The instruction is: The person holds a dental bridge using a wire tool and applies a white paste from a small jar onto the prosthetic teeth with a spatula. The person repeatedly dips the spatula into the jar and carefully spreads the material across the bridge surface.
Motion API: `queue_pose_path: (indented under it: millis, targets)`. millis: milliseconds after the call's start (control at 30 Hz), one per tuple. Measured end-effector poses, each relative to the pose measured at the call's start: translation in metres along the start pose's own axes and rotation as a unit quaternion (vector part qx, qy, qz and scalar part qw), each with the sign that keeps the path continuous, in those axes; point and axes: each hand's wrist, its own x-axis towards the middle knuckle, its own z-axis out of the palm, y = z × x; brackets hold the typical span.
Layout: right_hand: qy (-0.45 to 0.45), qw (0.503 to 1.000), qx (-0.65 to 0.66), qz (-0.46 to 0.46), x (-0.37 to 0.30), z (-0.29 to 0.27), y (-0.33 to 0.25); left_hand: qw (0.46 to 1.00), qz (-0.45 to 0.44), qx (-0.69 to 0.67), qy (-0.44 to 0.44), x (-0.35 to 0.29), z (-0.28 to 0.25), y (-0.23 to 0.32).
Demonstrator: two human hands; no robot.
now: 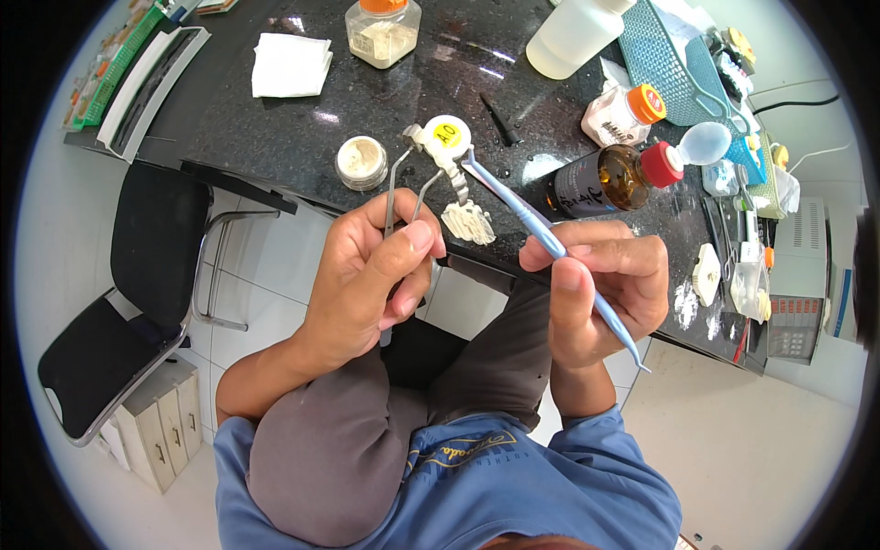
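My left hand (380, 261) is closed around slim metal tweezers (390, 206), whose bent prongs reach up to a small silvery metal piece (457, 183) resembling a dental framework. That piece overlaps a white round container (447, 137) with a yellow sticker; whether they touch is unclear. In my right hand (605, 289), thumb and fingers pinch a light-blue double-ended hand instrument (543, 234). Its far tip is beside the metal piece and the container; the other, hooked end points toward me. Just below the metal piece, a ridged patch of cream-coloured material (467, 223) lies by the counter's near edge.
On the dark speckled counter (229, 119) stand an open jar of pale powder (361, 163), an amber bottle (605, 179) with a red cap and an orange-lidded jar (626, 112). Beyond are a folded white tissue (291, 66) and a blue basket (655, 55). A black chair (160, 247) is left.
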Motion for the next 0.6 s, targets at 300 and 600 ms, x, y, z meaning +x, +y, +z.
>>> queue_pose_path:
  millis: [300,600]
  targets:
    - [0.007,0.999,-0.034,0.011,-0.0013,0.0004,0.0019,1.0,0.007,-0.001,0.005,0.0004,0.0016,-0.0008]
    - [0.03,0.999,-0.036,0.008,-0.0021,0.0014,0.0036,1.0,0.006,0.0,0.001,0.0,0.0006,-0.0008]
